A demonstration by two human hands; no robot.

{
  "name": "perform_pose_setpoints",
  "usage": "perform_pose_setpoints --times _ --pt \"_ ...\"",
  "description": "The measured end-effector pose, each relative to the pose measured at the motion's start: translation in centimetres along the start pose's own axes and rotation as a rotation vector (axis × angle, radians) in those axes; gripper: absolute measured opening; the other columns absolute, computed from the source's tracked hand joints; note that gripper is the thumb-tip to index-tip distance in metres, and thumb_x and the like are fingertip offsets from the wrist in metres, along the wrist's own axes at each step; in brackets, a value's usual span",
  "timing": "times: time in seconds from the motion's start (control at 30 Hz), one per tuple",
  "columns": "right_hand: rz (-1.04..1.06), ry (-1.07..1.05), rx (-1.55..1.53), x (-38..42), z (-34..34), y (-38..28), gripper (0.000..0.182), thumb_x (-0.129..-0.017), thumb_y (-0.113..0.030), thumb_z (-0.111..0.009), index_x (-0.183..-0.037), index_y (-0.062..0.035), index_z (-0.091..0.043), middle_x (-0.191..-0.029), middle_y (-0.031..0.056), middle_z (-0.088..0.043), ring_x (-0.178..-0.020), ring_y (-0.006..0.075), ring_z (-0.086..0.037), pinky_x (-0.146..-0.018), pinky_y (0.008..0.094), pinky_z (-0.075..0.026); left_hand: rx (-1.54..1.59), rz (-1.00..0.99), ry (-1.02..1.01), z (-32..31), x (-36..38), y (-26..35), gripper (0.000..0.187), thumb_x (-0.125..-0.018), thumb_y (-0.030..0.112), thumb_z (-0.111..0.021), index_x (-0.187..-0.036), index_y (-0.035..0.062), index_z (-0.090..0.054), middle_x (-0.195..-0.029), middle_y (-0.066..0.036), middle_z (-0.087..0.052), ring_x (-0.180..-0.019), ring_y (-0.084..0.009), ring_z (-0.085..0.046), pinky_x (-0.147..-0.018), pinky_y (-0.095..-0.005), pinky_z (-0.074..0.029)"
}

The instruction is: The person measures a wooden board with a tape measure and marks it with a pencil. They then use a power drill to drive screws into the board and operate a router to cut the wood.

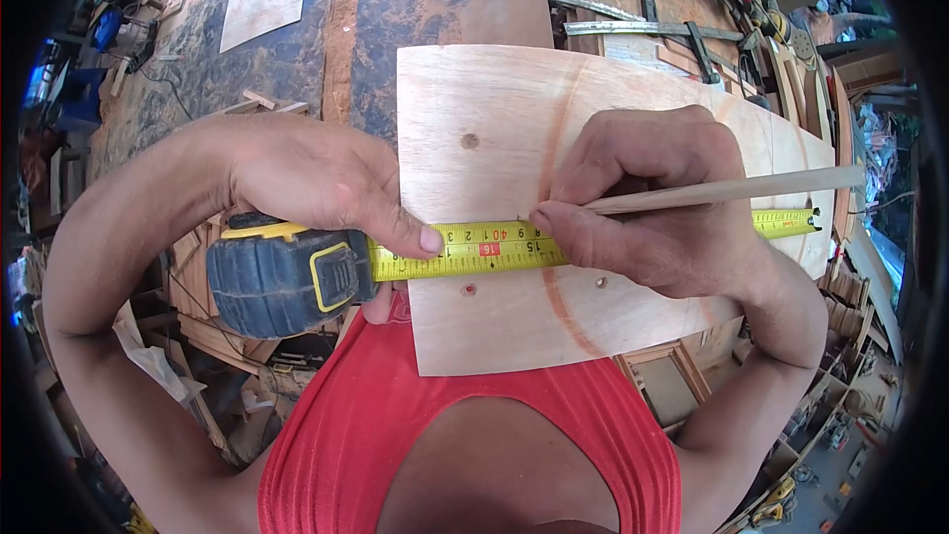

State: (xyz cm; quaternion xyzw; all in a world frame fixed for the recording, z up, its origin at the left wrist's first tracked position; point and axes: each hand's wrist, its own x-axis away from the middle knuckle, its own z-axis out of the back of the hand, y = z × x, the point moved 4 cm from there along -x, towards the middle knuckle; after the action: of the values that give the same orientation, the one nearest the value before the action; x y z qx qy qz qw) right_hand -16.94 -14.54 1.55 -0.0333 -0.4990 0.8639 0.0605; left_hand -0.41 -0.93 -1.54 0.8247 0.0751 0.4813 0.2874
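A curved-edged plywood panel (494,326) lies in front of my chest, with small dark knots and curved reddish marks. Across it stretches a yellow tape measure blade (465,255), running from the black and yellow tape case (267,282) at the left to its hooked end at the right. My left hand (331,188) is closed on the blade and panel edge beside the case, thumb on top. Pinched in my right hand (657,203) is a flat wooden pencil (771,186), its tip hidden near the fingertips beside the blade's upper edge.
Beyond the panel is a dusty workbench (267,89) bearing a pale thin board (267,0). Clamps (652,28) lie at the upper right. Wood offcuts and tools crowd both sides, and a wooden frame (672,376) sits below the panel's right part.
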Motion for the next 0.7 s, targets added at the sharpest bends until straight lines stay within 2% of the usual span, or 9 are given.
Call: perform_pose_setpoints --times 0.03,0.13,0.2,0.43,0.7 --pt "0.005 0.0 0.005 0.0 0.0 0.0 0.016 -0.082 -0.001 -0.081 -0.075 -0.0002 -0.067 -0.073 0.0072 -0.069 -0.06 0.0086 -0.064 -0.05 0.0218 -0.045 0.013 0.005 -0.006 0.0 0.0 -0.1 0.036 -0.103 0.021 -0.058 -0.122 -0.0097 -0.058 -0.095 -0.02 -0.07 -0.083 -0.0253 -0.074 -0.06 -0.0354 -0.061" --pt "-0.011 0.0 -0.004 0.0 0.0 -0.1 0.016 -0.082 -0.002 -0.081 -0.075 -0.0003 -0.067 -0.073 0.0073 -0.069 -0.06 0.0084 -0.063 -0.05 0.0218 -0.045 -0.03 0.041 -0.012 0.2 0.1 -0.4 0.047 -0.101 0.031 -0.062 -0.127 -0.0078 -0.059 -0.106 -0.02 -0.073 -0.088 -0.0221 -0.075 -0.082 -0.033 -0.058" --pt "-0.015 0.002 -0.006 0.0 0.1 -0.1 0.016 -0.082 -0.002 -0.081 -0.075 -0.0003 -0.067 -0.073 0.0072 -0.069 -0.06 0.0083 -0.063 -0.05 0.0218 -0.045 -0.08 -0.034 -0.005 -0.2 1.6 1.4 0.047 -0.101 0.031 -0.062 -0.127 -0.0078 -0.059 -0.106 -0.02 -0.073 -0.088 -0.022 -0.075 -0.082 -0.0331 -0.058" --pt "-0.049 0.003 -0.016 0.1 -0.1 -0.3 0.015 -0.083 -0.002 -0.081 -0.076 -0.0002 -0.067 -0.073 0.0068 -0.068 -0.06 0.0082 -0.063 -0.051 0.0218 -0.045 -0.1 0.067 0.029 0.3 0.3 -0.3 0.046 -0.102 0.035 -0.061 -0.121 -0.0065 -0.063 -0.098 -0.018 -0.075 -0.087 -0.0199 -0.075 -0.079 -0.0316 -0.058" --pt "-0.025 0.004 0.016 0.2 0.0 -0.2 0.016 -0.083 -0.001 -0.081 -0.076 0.0002 -0.067 -0.073 0.0068 -0.068 -0.06 0.0082 -0.062 -0.051 0.0218 -0.045 -0.145 0.027 0.028 0.4 0.1 -0.6 0.046 -0.102 0.039 -0.06 -0.117 -0.0043 -0.068 -0.096 -0.015 -0.076 -0.087 -0.0181 -0.074 -0.077 -0.0306 -0.057"
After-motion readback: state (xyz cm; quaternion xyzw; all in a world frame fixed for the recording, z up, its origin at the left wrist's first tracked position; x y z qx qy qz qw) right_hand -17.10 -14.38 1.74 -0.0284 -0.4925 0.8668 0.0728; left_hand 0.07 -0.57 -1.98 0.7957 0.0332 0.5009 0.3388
